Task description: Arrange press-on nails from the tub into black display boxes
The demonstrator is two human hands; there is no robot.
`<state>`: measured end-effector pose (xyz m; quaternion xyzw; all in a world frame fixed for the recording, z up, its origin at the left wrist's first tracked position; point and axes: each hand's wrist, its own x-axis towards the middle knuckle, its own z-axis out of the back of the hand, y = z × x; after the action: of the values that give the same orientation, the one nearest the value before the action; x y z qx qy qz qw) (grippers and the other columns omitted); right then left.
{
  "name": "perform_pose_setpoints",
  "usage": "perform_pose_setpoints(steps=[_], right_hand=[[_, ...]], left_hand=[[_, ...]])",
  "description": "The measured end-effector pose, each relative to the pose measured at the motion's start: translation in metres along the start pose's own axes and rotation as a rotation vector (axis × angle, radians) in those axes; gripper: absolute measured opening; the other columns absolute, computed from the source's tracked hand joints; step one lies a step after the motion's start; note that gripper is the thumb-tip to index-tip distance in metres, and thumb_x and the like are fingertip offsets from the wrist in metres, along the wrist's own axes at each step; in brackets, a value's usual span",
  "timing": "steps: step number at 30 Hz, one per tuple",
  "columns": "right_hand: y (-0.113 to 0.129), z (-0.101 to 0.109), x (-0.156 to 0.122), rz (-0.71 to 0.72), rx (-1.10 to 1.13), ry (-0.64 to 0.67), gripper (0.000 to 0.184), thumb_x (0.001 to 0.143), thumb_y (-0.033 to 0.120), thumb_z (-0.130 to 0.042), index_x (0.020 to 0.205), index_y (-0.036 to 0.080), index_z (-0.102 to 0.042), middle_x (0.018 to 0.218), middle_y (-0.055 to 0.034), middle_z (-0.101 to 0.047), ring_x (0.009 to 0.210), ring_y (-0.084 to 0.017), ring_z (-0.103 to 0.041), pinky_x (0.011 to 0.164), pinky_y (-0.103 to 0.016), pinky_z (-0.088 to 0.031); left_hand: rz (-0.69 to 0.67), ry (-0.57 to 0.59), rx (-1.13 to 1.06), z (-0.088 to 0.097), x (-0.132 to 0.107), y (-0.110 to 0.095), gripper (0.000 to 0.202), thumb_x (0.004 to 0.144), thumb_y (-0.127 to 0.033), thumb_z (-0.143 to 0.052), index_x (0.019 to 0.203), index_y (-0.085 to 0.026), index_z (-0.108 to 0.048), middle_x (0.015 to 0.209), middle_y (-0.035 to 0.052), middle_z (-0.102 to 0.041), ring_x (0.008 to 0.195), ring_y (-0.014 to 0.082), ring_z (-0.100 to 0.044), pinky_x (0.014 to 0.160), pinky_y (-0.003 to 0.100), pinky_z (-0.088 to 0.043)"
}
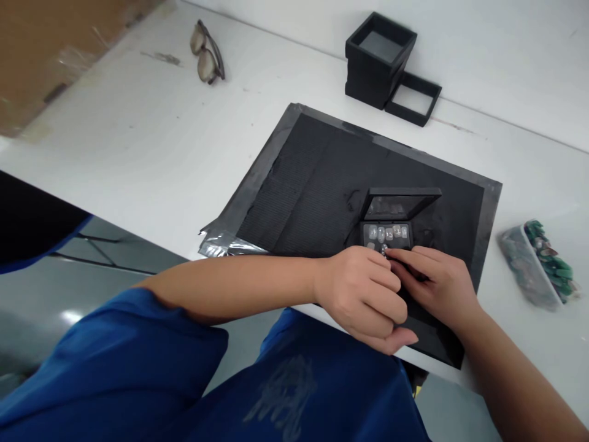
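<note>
A small black display box (389,230) with its glass lid (398,202) raised stands on a black mat (322,178). Several pale stones lie in a row inside it. My left hand (365,294) rests at the box's near edge with its fingers curled closed. My right hand (435,279) lies beside it, and its fingertips pinch a small shiny stone (383,248) at the box's front edge. Both hands touch each other over the mat's near side.
A clear tray (536,264) of green stones lies at the right. Stacked black boxes (380,58) and a loose lid (414,98) stand at the back by the wall. Glasses (207,52) lie at the far left, near cardboard (55,49). The table edge runs diagonally before me.
</note>
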<state>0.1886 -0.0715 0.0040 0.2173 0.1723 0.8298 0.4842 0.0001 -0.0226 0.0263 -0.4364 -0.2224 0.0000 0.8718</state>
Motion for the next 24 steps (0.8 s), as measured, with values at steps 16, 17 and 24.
perform_pose_setpoints(steps=[16,17,24], right_hand=[[0.002,-0.003,-0.001,-0.076,-0.035,0.012,0.024,0.099,0.037,-0.057,0.108,0.023,-0.075,0.071,0.0004,-0.066,0.063,-0.012,-0.061,0.055,-0.025,-0.042],[0.002,-0.004,-0.001,-0.081,-0.041,0.006,0.024,0.099,0.036,-0.056,0.108,0.023,-0.075,0.072,0.0001,-0.066,0.063,-0.012,-0.061,0.056,-0.025,-0.043],[0.003,-0.007,-0.002,-0.071,-0.040,-0.014,0.024,0.099,0.035,-0.057,0.108,0.023,-0.076,0.072,-0.0001,-0.066,0.066,-0.013,-0.062,0.055,-0.026,-0.040]], left_hand=[[-0.270,-0.319,0.340,-0.033,-0.017,0.009,0.036,0.079,-0.026,-0.066,0.050,-0.022,-0.046,0.062,-0.0088,-0.060,0.044,0.0074,-0.038,0.047,0.031,-0.034],[-0.243,-0.325,0.391,-0.033,-0.017,0.009,0.035,0.080,-0.026,-0.065,0.050,-0.022,-0.047,0.061,-0.0084,-0.060,0.046,0.0077,-0.040,0.049,0.031,-0.035],[-0.262,-0.184,0.542,-0.037,-0.019,0.011,0.027,0.090,-0.027,-0.060,0.063,-0.023,-0.063,0.077,-0.0044,-0.070,0.059,0.0099,-0.052,0.061,0.031,-0.041]])
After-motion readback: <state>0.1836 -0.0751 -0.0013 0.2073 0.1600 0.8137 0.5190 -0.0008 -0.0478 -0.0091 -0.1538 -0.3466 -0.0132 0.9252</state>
